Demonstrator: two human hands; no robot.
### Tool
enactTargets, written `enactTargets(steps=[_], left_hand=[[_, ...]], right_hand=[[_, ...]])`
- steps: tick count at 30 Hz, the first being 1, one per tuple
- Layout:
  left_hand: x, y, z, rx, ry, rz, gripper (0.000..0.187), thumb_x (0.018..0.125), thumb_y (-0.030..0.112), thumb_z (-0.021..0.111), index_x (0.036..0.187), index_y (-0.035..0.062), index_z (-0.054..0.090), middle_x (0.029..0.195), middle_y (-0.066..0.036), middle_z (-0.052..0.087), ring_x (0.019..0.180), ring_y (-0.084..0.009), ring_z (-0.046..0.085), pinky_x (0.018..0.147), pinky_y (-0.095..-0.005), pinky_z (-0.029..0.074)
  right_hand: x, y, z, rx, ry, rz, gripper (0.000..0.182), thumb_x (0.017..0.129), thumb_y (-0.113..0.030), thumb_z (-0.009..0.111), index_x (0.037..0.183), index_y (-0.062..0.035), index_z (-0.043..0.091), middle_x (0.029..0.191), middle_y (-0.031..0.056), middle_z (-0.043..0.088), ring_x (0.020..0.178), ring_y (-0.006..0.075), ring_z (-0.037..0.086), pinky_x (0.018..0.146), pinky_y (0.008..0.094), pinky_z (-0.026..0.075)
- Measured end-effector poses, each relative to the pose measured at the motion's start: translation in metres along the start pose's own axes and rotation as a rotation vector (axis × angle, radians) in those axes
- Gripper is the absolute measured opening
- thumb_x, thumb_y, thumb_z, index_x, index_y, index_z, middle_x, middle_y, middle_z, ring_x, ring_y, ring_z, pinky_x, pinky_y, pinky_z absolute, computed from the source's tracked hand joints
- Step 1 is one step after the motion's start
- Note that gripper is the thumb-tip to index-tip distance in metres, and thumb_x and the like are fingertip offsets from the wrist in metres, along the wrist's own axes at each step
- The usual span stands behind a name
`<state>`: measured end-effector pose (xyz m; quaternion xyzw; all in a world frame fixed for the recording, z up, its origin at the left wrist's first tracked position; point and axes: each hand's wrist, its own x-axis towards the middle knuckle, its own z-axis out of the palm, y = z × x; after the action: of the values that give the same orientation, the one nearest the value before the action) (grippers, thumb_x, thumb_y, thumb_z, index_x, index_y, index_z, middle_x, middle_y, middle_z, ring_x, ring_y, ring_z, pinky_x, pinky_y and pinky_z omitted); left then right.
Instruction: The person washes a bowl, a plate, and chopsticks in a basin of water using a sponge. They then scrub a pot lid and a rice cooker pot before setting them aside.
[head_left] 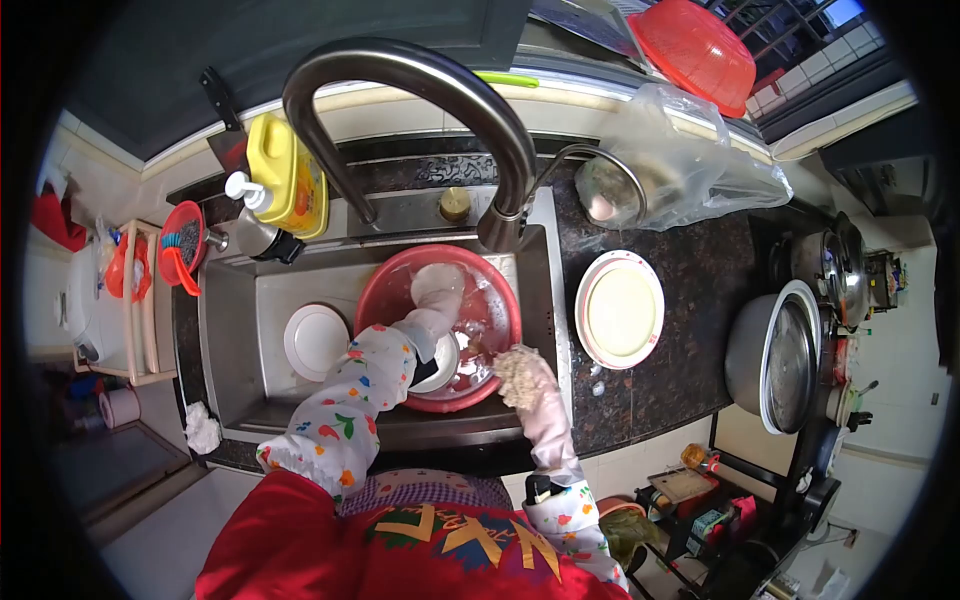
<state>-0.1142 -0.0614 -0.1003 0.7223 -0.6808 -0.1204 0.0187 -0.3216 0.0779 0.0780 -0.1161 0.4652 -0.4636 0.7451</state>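
A red basin [372, 293] with soapy water stands in the steel sink [270, 300]. My left hand [437, 287], in a pale translucent glove, reaches into its far part; its fingers are blurred and partly under water. A white bowl [440, 366] lies at the basin's near side, partly hidden by my left forearm. By the basin's right rim my right hand [540, 400], also gloved, is closed on a beige, shaggy scrubbing cloth [518, 376]. Left of the basin, a small white plate [316, 342] rests on the sink floor.
A dark curved faucet [420, 62] arches over the basin. White plates with red-marked rims [620, 310] sit on the counter at right. A yellow detergent jug [288, 180] stands behind the sink. Farther right are a plastic bag [660, 170] and a metal pot [765, 355].
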Motion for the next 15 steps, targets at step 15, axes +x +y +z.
enactTargets(steps=[15], left_hand=[[-0.064, -0.040, -0.136, -1.897, -0.743, -0.201, 0.029, 0.098, 0.024, 0.046, 0.116, 0.0020, 0.051, 0.105, -0.007, 0.062, 0.092, -0.0145, 0.060, 0.080, -0.0287, 0.047]], right_hand=[[0.022, -0.082, -0.033, 0.246, 0.204, -0.202, 0.034, 0.099, -0.031, 0.039, 0.118, -0.0078, 0.055, 0.111, 0.0055, 0.062, 0.091, 0.0163, 0.060, 0.073, 0.0291, 0.049]])
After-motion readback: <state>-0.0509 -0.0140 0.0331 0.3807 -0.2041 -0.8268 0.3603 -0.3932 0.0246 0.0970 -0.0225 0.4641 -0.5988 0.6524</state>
